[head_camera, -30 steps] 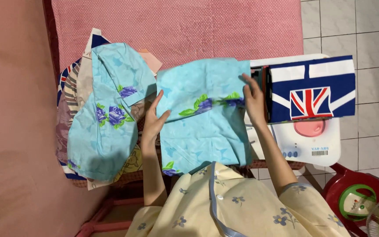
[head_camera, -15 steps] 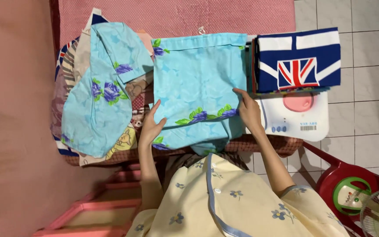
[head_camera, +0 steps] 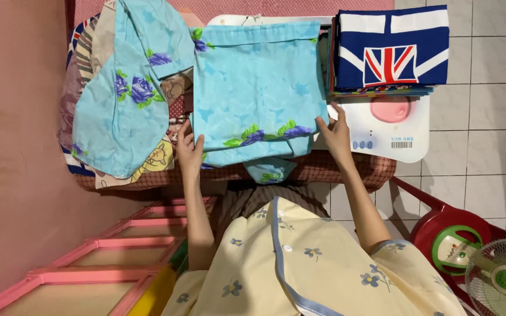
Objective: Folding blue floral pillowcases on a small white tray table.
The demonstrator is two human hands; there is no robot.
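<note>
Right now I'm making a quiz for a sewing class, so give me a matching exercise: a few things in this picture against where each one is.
Things:
1. light blue floral cloth
2. folded navy flag-print cloth
3. fan
4. left hand

Places:
A. bottom right corner, on the floor
B. at the spread cloth's lower left corner
C. spread flat in the middle, between both hands
D. stacked at upper right, on the white machine

Pairs: 1-C, 2-D, 3-A, 4-B
</note>
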